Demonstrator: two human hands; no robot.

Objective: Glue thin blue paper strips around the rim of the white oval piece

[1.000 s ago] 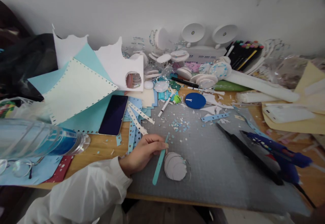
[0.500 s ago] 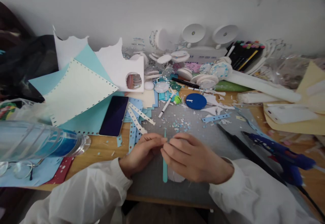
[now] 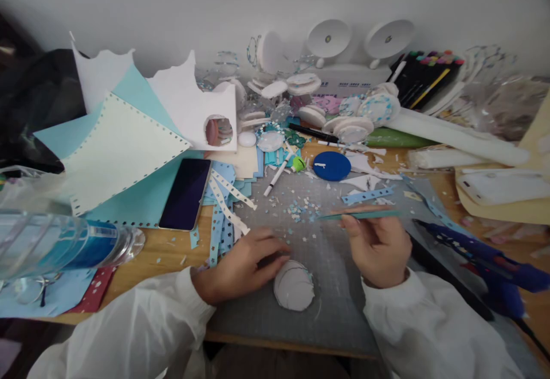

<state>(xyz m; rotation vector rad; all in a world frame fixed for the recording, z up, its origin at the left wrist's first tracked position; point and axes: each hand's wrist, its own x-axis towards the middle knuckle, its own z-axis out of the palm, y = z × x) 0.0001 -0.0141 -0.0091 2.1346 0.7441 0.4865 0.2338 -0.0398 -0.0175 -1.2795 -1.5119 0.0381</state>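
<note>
My right hand is closed on a thin teal paper strip, holding it roughly level above the grey cutting mat. Low on the mat, my left hand has its fingers curled, with the fingertips touching the upper left edge of a stack of white round cut-outs. Whether the left hand grips the stack or only rests on it does not show. Both arms wear white sleeves.
A dark phone lies left of the mat on blue paper. A plastic water bottle lies at the left edge. A blue glue gun and black ruler sit right. Markers, a blue disc, foam rounds and paper scraps crowd the back.
My right hand took the teal strip from my left and carried it up and right, turning it level. My left hand dropped onto the white round cut-outs.
</note>
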